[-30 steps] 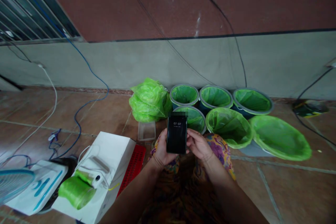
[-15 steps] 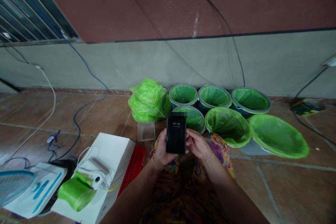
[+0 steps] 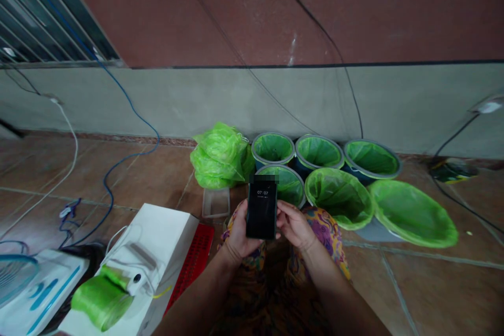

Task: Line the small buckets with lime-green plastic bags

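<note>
A dark smartphone [image 3: 261, 218] showing 07:07 is held upright over my lap, its screen facing me. My left hand [image 3: 238, 231] is wrapped round its left side and lower edge. On the opposite edge, my right hand [image 3: 294, 224] grips the phone with thumb and bent fingers. Beyond the phone stand several buckets lined with green bags, among them a front bucket [image 3: 289, 189] partly hidden by the phone and a wide one [image 3: 340, 197] to its right. A heap of crumpled green bags [image 3: 219, 157] lies left of the buckets.
On the left, a white box [image 3: 165, 226] carries a roll of green bags [image 3: 102, 299] and a white device with a cable. Beside it is a red basket [image 3: 191, 265]. A clear tray [image 3: 216, 203] sits on the tiles. A blue cable [image 3: 112, 189] crosses the floor.
The view has tilted up slightly, so the scene sits a little lower and further left. Both hands keep their hold on the smartphone, whose screen looks the same.
</note>
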Motion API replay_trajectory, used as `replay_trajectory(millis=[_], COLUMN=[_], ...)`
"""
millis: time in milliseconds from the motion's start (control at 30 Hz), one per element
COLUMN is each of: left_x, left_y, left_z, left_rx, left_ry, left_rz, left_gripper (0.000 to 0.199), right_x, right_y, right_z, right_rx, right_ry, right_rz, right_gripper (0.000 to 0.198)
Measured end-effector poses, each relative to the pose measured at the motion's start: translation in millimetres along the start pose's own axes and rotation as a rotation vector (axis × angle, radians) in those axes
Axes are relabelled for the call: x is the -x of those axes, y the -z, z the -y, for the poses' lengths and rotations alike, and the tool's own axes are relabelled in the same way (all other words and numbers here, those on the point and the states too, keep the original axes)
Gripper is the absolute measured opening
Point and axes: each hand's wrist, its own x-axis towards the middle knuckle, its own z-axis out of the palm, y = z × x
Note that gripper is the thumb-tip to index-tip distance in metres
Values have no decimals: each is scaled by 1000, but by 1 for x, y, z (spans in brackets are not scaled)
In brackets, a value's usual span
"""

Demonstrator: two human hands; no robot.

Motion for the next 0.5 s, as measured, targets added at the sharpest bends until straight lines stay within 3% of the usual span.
replay_trajectory(millis=[500], left_x=[1], left_y=[0], left_z=[0], left_rx=[-4], left_ry=[-8], left_rz=[2], left_gripper=[66], right_x=[2], right_y=[-5], right_z=[4], right_rx=[-11], right_ry=[-6], right_rz=[-47], right_gripper=[24])
